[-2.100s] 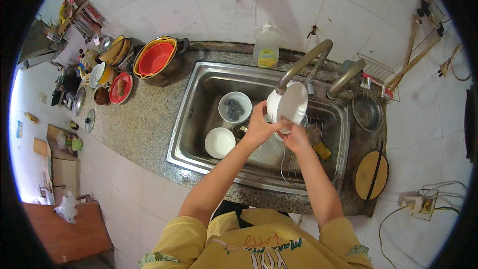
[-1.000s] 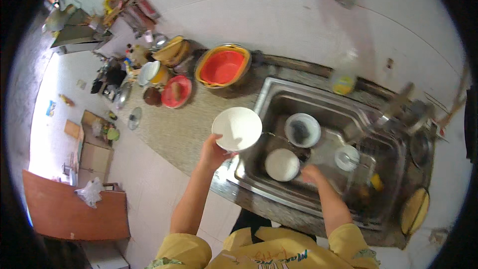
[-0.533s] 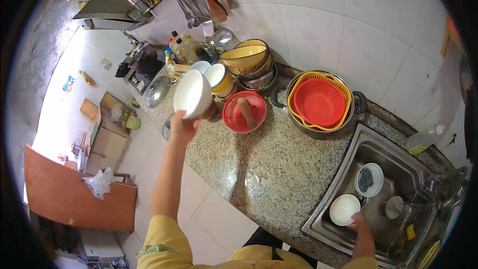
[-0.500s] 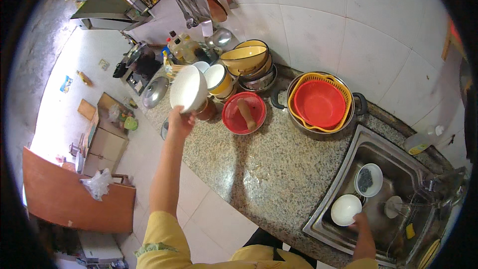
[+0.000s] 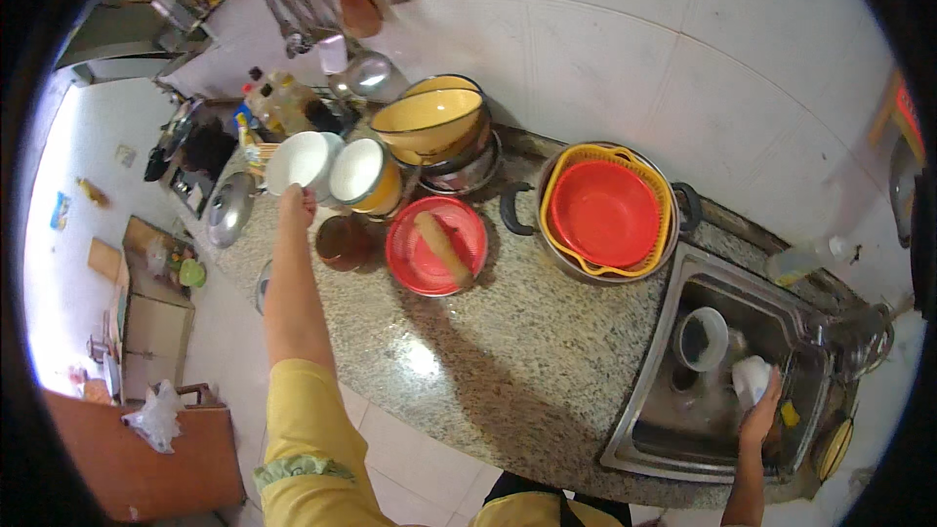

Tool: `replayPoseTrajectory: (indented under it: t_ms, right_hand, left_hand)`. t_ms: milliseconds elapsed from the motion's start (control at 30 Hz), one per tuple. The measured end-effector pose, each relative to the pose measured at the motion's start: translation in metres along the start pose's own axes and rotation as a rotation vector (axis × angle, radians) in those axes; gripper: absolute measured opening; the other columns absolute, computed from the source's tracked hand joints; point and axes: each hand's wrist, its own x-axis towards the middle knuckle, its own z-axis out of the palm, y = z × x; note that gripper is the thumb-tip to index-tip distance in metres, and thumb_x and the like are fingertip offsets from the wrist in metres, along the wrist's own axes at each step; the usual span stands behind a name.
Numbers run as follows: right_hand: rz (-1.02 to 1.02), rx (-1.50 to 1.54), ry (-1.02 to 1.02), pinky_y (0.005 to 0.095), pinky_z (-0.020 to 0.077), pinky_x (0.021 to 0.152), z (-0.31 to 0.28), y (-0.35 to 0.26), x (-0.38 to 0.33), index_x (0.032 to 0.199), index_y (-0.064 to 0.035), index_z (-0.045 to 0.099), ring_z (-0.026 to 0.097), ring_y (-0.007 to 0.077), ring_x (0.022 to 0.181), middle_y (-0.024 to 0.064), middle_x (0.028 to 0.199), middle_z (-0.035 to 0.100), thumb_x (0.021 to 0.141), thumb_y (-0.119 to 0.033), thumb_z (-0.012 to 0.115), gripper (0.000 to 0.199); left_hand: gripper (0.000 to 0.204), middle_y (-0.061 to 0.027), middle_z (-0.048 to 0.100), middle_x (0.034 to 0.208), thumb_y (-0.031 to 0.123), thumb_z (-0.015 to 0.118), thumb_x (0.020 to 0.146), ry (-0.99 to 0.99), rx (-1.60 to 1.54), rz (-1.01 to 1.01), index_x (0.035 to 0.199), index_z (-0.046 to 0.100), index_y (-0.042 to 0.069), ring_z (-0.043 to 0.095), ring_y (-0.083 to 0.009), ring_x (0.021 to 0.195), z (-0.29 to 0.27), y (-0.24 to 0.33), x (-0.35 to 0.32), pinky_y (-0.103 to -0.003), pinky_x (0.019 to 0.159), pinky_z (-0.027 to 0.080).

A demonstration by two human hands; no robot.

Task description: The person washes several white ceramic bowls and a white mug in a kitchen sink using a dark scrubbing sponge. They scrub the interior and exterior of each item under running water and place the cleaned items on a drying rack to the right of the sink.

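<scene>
Left hand [image 5: 298, 205] grips white round bowl [image 5: 296, 162], just beside yellow-and-white enamel cup [image 5: 359, 174]; right hand [image 5: 760, 416] grips second white bowl [image 5: 751, 381] at steel sink [image 5: 639, 385]. Best keep left bowl steady, rim clear of cup, grip firm until base is supported.

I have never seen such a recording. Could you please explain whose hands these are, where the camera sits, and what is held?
No machine here: these are one person's bare hands. A fisheye camera on the head looks down and bends straight edges. The left hand holds a white bowl over the counter; the right hand grips a second bowl, tilted, at the sink. On the counter stand a pot and a red basin with a wooden stick in it.
</scene>
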Motion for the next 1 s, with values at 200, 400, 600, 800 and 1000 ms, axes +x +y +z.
replayPoseTrajectory:
  t_ms: [200, 400, 600, 800, 1000]
  right_hand:
    - [0.873, 1.359, 0.017, 0.0525, 0.0443, 0.081, 0.004, 0.054, 0.036, 0.127, -0.0068, 0.026, 0.036, 0.0378, 0.111, 0.017, 0.125, 0.031, 0.07, 0.002, 0.035, 0.058]
    - [1.227, 1.913, 0.257, 0.0477, 0.0479, 0.079, -0.006, 0.024, 0.045, 0.121, -0.0085, 0.034, 0.038, 0.0418, 0.106, 0.0184, 0.121, 0.034, 0.075, -0.004, 0.045, 0.047]
    - [1.191, 1.736, 0.275, 0.0554, 0.0373, 0.084, -0.023, 0.004, 0.048, 0.122, -0.0109, 0.033, 0.038, 0.0389, 0.108, 0.0156, 0.121, 0.034, 0.066, -0.017, 0.054, 0.06]
    - [0.992, 1.715, 0.172, 0.0531, 0.0342, 0.087, -0.036, 0.018, 0.04, 0.122, -0.0114, 0.033, 0.04, 0.0344, 0.107, 0.0138, 0.12, 0.037, 0.068, -0.023, 0.053, 0.06]
    - [0.614, 0.852, 0.213, 0.0397, 0.0385, 0.082, -0.037, 0.045, 0.056, 0.12, -0.0096, 0.04, 0.044, 0.0314, 0.1, 0.0162, 0.108, 0.049, 0.072, -0.029, 0.055, 0.054]
  left_hand:
    - [0.016, -0.0053, 0.046, 0.064, 0.006, 0.039, 0.079, -0.112, -0.049, 0.114, 0.094, 0.043, 0.001, 0.041, -0.0084, 0.044, -0.044, -0.022, 0.09, -0.017, 0.032, 0.03]
    - [0.013, -0.0037, 0.048, 0.074, 0.007, 0.04, 0.08, -0.436, -0.222, -0.023, 0.087, 0.049, 0.0, 0.045, -0.0142, 0.059, -0.091, -0.042, 0.196, -0.023, 0.049, 0.039]
    - [0.018, -0.0054, 0.051, 0.076, 0.01, 0.044, 0.081, -0.127, 0.086, 0.15, 0.094, 0.049, -0.001, 0.048, -0.014, 0.061, -0.072, -0.042, 0.177, -0.024, 0.052, 0.04]
    - [0.024, -0.0071, 0.054, 0.078, 0.013, 0.048, 0.082, 0.378, 0.631, 0.54, 0.101, 0.049, -0.002, 0.051, -0.0139, 0.064, -0.034, -0.029, 0.063, -0.025, 0.055, 0.042]
    - [0.025, -0.0054, 0.055, 0.077, 0.013, 0.05, 0.083, 0.173, 0.401, 1.333, 0.103, 0.051, -0.002, 0.051, -0.011, 0.064, 0.047, -0.066, -0.181, -0.025, 0.055, 0.041]
